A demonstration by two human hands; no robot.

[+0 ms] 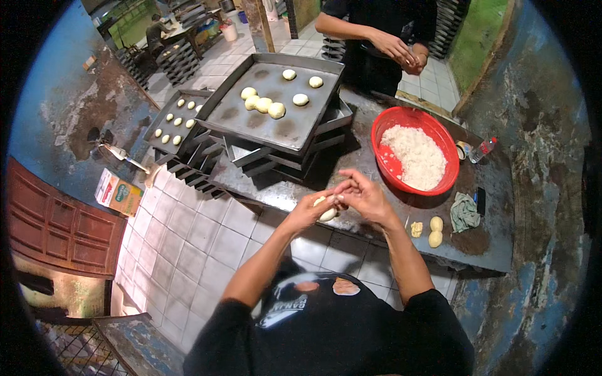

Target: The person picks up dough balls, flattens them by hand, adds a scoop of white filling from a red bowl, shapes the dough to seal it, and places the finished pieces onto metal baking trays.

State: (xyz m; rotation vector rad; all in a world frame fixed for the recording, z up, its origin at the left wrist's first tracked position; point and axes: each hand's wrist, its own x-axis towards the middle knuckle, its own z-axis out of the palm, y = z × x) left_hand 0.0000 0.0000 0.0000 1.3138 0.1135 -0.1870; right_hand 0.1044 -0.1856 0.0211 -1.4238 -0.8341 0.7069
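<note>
Blue, peeling walls (66,113) hem in a bakery workroom floored with pale tiles (194,244). A dark, worn work table (359,147) runs across the scene, and a co-worker in black (426,25) stands at its far side, hands together. On the table's far left, a large baking tray (285,133) tops a stack set at odd angles, bearing seven pale dough balls (301,99), four of them bunched in a row. A smaller tray (186,126) with more balls sits farther left. Right of center, a red basin (377,135) holds a white, crumbly mass (417,153).

Over the table's near edge, the left hand (306,212) curls around pale dough (328,215) (one piece or two, the fingers make it impossible to tell). The right hand (370,197) draws its thumb and fingers narrow against the left's fingertips; whether it grips anything cannot be told. The dough lies on the left hand's right side, just left of the right hand, with the left nearer; its long axis is hidden. At near right lie a greenish cloth (464,212), two touching yellow dough balls (436,232) and a smaller yellow lump (416,229).
</note>
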